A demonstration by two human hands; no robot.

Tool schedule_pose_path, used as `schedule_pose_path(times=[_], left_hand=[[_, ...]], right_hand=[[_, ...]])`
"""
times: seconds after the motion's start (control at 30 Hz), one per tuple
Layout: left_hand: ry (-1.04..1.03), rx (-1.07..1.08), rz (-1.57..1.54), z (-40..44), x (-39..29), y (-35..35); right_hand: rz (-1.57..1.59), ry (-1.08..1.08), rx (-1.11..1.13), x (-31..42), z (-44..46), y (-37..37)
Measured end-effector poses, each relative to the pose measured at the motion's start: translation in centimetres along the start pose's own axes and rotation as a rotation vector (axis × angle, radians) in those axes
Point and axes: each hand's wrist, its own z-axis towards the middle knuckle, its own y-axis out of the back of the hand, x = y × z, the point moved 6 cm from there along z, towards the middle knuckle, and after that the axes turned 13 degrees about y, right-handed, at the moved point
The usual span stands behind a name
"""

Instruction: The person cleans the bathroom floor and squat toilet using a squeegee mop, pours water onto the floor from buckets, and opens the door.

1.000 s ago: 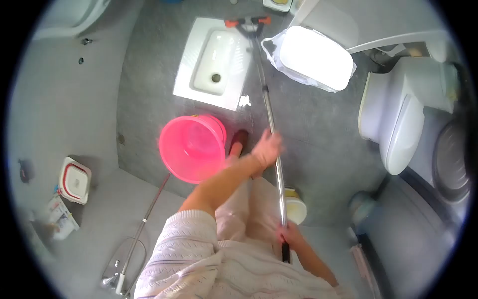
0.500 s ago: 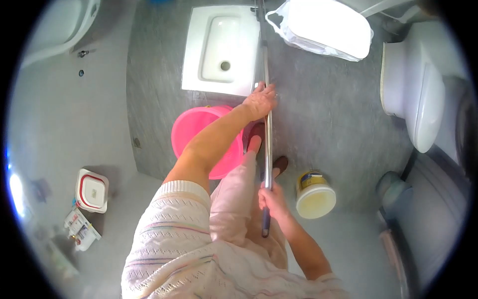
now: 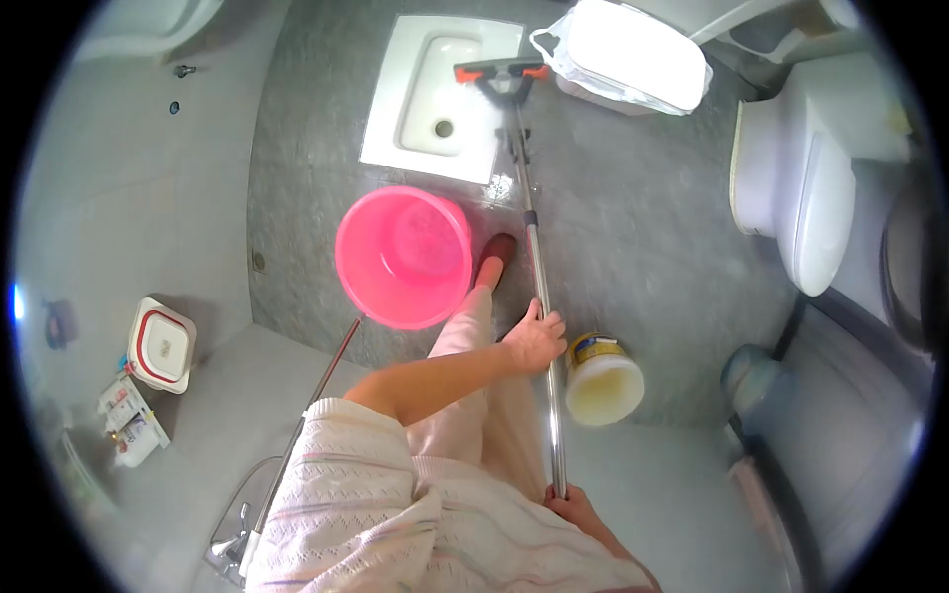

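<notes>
Grey floor (image 3: 672, 227), glossy wet patches near the inset white squat toilet (image 3: 443, 99); small floor drain (image 3: 258, 261) at left. Pale left wall (image 3: 129, 217) carries a metal valve (image 3: 185, 71). White pedestal toilet (image 3: 819, 198) at right; washbasin (image 3: 148, 25), upper left, partly visible. Lighting bright.

Item: long-handled floor squeegee (image 3: 541, 267), one piece
Head: wide dark blade (image 3: 502, 69), orange-red end pieces, forked bracket behind
Handle: slim, straight, silvery metal pole (image 3: 556, 435); dark collar part-way, dark clip-like fittings nearer the head
Pose: head at far end, blade roughly crosswise; pole runs back toward the body
Position: blade reaches over the right side of the white squat toilet (image 3: 381, 138); pole passes between pink bucket (image 3: 403, 314) and pale tub (image 3: 605, 393)
Held: mid-pole by left hand (image 3: 535, 342), near end by right hand (image 3: 573, 506)
Floor contact: cannot be told
</notes>
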Motion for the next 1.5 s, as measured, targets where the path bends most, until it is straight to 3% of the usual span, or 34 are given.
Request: schedule_pose_path(times=[0.27,0.33,0.4,0.5,0.57,0.63,0.73,0.8,0.9,1.0,1.03,1.07,1.13,1.17,1.23,1.33,1.43,1.5], left_hand=[[-0.094,0.095,0.077,-3.2,-6.7,1.2],[-0.214,0.109,0.085,-3.9,-10.7,-3.1],[-0.304,0.218,-0.019,-4.5,-14.4,-3.7],[-0.322,0.174,-0.232,-4.1,-17.2,-5.8],[-0.261,0.198,-0.227,-2.9,-16.8,-6.7],[-0.219,0.223,-0.138,-1.8,-14.8,-6.6],[-0.125,0.226,0.118,2.7,-7.4,-4.0],[-0.048,0.222,0.08,4.9,-2.3,-0.1],[-0.04,0.083,0.098,6.3,1.5,2.6],[-0.073,0.195,0.044,4.8,-3.5,2.6],[-0.127,0.116,0.07,3.9,-6.3,2.6],[-0.223,0.233,0.047,2.6,-9.0,4.0],[-0.343,0.207,-0.072,1.6,-13.5,4.2],[-0.393,0.205,-0.146,1.5,-14.8,4.7],[-0.363,0.16,-0.19,2.8,-15.2,4.6],[-0.257,0.021,-0.188,6.9,-13.0,3.3],[-0.149,-0.102,-0.126,10.6,-7.9,3.0],[0.048,0.055,0.082,13.6,-3.0,3.9]], right_hand=[[-0.221,-0.048,-0.145,-3.2,-7.0,2.5],[-0.251,-0.12,-0.212,-6.4,-10.4,4.7],[-0.233,-0.131,-0.276,-8.7,-13.7,6.6],[-0.288,-0.079,-0.31,-9.4,-16.2,8.0],[-0.407,-0.092,-0.324,-6.8,-15.8,7.5],[-0.33,-0.213,-0.281,-1.9,-13.0,6.4],[-0.3,-0.09,-0.227,0.1,-6.3,7.4],[-0.32,0.054,-0.197,4.1,-2.1,7.1],[-0.334,0.106,-0.228,9.3,-1.1,5.7],[-0.38,0.013,-0.235,8.9,-6.1,6.4],[-0.475,-0.016,-0.277,8.6,-8.7,6.6],[-0.572,-0.045,-0.319,8.5,-11.5,6.6],[-0.549,-0.19,-0.431,8.4,-16.0,6.2],[-0.568,-0.115,-0.42,8.4,-16.8,6.5],[-0.597,0.038,-0.389,8.7,-17.2,7.6],[-0.574,-0.08,-0.331,11.1,-14.5,9.2],[-0.381,0.0,-0.264,12.2,-9.2,11.0],[-0.272,0.058,-0.179,14.9,-4.0,11.5]])
